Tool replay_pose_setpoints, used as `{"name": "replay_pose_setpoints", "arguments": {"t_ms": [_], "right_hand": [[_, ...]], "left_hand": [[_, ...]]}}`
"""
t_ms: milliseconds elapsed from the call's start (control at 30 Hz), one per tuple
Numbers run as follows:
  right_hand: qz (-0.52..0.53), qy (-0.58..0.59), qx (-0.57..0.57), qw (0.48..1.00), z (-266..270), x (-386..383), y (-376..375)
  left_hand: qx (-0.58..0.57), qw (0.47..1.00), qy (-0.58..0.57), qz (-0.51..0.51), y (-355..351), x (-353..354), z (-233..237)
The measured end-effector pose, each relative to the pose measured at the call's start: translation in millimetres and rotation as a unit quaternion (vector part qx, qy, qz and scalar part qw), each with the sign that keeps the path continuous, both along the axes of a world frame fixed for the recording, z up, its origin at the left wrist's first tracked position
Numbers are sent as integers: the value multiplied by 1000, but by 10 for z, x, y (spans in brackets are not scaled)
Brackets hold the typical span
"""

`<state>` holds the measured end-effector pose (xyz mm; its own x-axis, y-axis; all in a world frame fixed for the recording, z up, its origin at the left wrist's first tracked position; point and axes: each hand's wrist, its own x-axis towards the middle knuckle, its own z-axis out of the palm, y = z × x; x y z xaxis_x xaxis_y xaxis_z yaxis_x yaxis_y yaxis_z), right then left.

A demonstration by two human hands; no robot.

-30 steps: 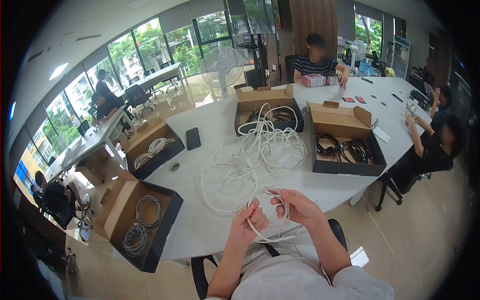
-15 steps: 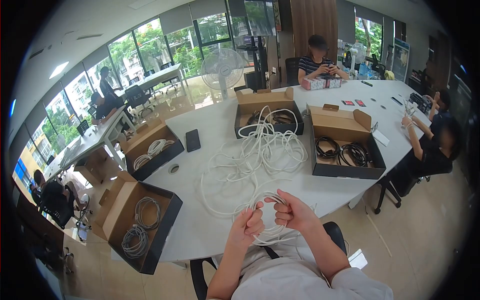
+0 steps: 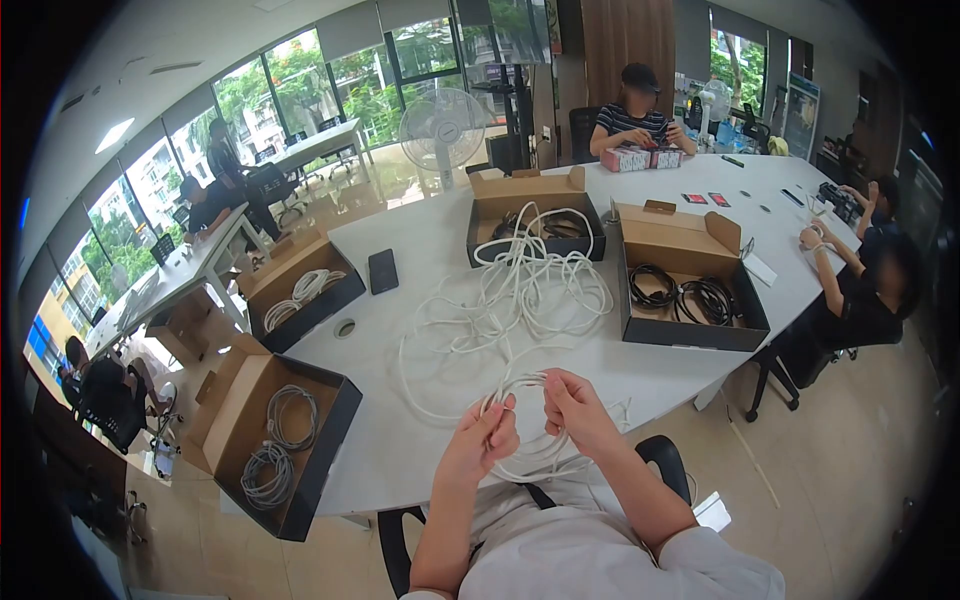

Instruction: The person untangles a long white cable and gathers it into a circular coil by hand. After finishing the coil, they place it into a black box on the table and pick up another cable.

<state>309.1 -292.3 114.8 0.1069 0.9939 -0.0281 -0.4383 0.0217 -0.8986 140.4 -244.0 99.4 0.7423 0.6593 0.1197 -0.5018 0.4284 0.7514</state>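
A coil of white cable point(image 3: 532, 462) hangs in several loops between my two hands, near the table's front edge. My left hand point(image 3: 482, 437) is closed around the left side of the loops. On the right side, my right hand point(image 3: 577, 408) pinches the cable between thumb and fingers. Beyond my hands lies a loose tangle of the same white cable point(image 3: 545, 290), spread over the table and reaching up over the edge of the middle box. A long strand curves along the left and runs towards the coil.
Open boxes stand around the tangle: one with grey cables point(image 3: 268, 475), one with white cables point(image 3: 303, 299), a middle box point(image 3: 487, 252) with dark cables, and one with black cables point(image 3: 705, 302). A phone point(image 3: 383, 272) lies on the white table point(image 3: 400, 340). Other people sit around.
My hands have moved slightly apart, with the left shifting left. The cable loops between them look rounder and more open. The tangle behind lies almost as before.
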Motion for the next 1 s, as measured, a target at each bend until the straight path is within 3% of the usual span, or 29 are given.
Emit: {"name": "replay_pose_setpoints", "arguments": {"t_ms": [133, 367, 467, 567, 633, 667, 733, 833, 900, 967, 1000], "right_hand": [[3, -55, 28, 998, 28, -23, -7], [81, 32, -1, 996, 105, 22, -7], [104, 35, -12, 994, 161, 33, -30], [133, 30, -19, 990, 152, 30, -4], [165, 29, -16, 986, 113, 30, 22], [146, 11, -11, 989, 125, 35, 36], [110, -20, -7, 994, 131, 23, 26], [12, -195, 68, 978, 152, -150, -33], [-150, -367, 214, 893, 62, -236, -83], [-245, -441, 251, 826, 141, -246, -297], [-170, -417, 228, 863, 103, -199, -452]], "left_hand": [[-41, 998, -24, -50, 66, -60, -32], [-107, 983, -101, -107, -5, -74, 33], [-146, 989, -13, 23, -215, -14, 96], [-63, 993, -88, -56, -172, -112, -29], [-92, 978, -157, -105, -150, -116, -114], [-105, 967, -192, -128, -148, -117, -139], [-114, 978, -158, -70, -150, -108, -127], [-144, 975, -167, -5, -180, -135, -74], [-159, 964, -208, 44, -208, -191, -34], [-161, 946, -261, 104, -217, -308, 0], [-144, 938, -295, 109, -226, -378, 9]]}}
